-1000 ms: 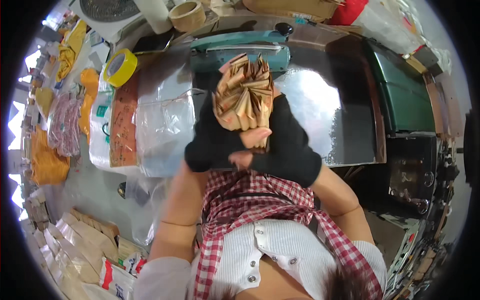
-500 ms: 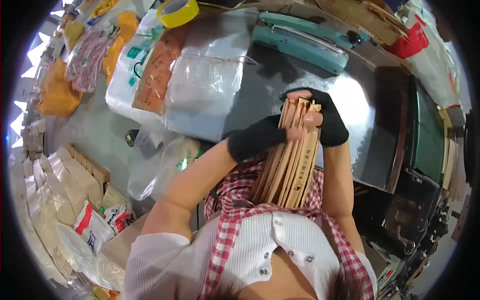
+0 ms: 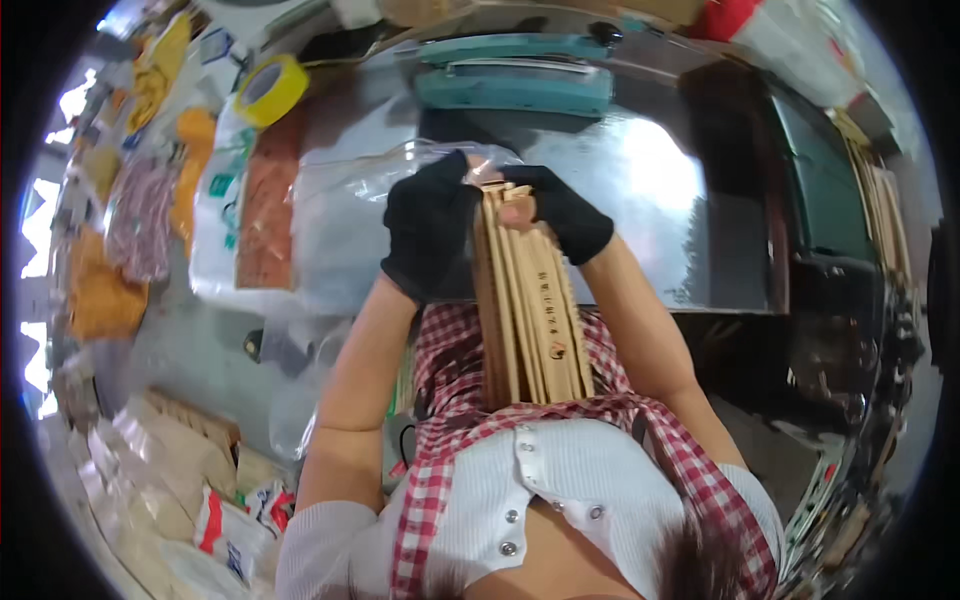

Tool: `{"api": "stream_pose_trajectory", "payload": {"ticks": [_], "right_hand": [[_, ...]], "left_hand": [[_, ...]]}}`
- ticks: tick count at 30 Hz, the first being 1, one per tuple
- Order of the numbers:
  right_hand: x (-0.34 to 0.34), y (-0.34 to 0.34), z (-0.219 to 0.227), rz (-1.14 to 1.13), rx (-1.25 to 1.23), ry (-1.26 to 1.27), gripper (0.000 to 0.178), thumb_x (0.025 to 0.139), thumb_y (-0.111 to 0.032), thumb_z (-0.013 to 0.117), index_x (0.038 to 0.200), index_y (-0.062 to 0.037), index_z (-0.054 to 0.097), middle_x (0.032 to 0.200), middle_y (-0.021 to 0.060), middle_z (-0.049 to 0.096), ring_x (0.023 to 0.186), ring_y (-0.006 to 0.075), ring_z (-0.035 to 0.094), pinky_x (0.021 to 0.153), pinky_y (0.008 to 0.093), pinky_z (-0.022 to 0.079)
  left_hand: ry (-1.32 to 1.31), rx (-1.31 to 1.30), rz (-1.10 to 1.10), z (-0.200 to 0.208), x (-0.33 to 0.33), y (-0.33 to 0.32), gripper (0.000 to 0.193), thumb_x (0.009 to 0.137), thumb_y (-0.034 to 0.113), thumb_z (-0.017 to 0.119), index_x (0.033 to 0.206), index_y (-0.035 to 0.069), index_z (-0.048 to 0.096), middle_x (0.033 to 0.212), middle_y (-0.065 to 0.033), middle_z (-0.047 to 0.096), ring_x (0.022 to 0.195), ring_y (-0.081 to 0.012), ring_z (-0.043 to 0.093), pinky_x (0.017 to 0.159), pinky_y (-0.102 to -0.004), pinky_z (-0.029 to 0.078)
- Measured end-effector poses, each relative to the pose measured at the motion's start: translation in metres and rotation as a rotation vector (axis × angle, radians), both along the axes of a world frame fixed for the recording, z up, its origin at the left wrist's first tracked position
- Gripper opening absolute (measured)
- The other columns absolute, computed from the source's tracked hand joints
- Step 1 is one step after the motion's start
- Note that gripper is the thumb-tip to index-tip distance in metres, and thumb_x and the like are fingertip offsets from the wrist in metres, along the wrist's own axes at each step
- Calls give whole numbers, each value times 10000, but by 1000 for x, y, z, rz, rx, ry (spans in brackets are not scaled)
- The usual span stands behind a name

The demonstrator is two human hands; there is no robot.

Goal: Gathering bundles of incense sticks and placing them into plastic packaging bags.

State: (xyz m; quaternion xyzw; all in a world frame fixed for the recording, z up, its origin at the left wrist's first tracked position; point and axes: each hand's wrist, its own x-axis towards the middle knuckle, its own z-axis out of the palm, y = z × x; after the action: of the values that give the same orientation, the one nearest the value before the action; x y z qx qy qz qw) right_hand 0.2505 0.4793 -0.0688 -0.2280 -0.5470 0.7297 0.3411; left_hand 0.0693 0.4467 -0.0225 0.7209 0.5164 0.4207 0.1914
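Observation:
In front of my apron is a bundle of flat, tan, wood-like slats [image 3: 535, 310], with dark print along one side. My right hand [image 3: 562, 212], in a black fingerless glove, is closed around its far end, the thumb lying on the near face. Also gloved, my left hand [image 3: 430, 228] is at the left of that end, its fingers curled together. Clear plastic film [image 3: 400, 160] rises at those fingertips, and they appear to pinch its edge. The back of the glove hides part of the grip. More clear plastic bags [image 3: 340, 235] lie flat on the table to the left.
The dark, glossy table [image 3: 640, 270] has a teal metal device [image 3: 515, 88] at its back. Yellow tape [image 3: 272, 90] sits at the far left, near an orange-brown sheet [image 3: 268, 215]. Boxes and packages [image 3: 235, 530] crowd the lower left. A dark cabinet [image 3: 835, 340] stands at right.
My left hand has left the bundle's near face and moved to its far end, where plastic film is now raised. The bundle stands straighter, and the view has shifted.

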Motion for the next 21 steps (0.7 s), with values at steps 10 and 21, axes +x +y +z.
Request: {"api": "stream_pose_trajectory", "payload": {"ticks": [10, 21], "right_hand": [[64, -164, -10, -309, -424, -284, 435, 954, -345, 529, 1234, -12, 545, 1080, 85, 628, 971, 135, 588, 831, 262, 480], [35, -94, -47, -827, 374, -645, 370, 759, -109, 612, 1110, -61, 504, 1031, 183, 528, 964, 413, 542, 811, 430, 461]], "left_hand": [[-118, -382, -137, -76, 17, -100, 70, 908, 68, 556, 852, 48, 519, 753, -40, 512, 704, -141, 499, 676, -266, 430], [-331, -229, 26, -126, 3, -81, 134, 891, 109, 556, 869, 49, 438, 719, -23, 437, 649, -145, 423, 586, -285, 388]]}}
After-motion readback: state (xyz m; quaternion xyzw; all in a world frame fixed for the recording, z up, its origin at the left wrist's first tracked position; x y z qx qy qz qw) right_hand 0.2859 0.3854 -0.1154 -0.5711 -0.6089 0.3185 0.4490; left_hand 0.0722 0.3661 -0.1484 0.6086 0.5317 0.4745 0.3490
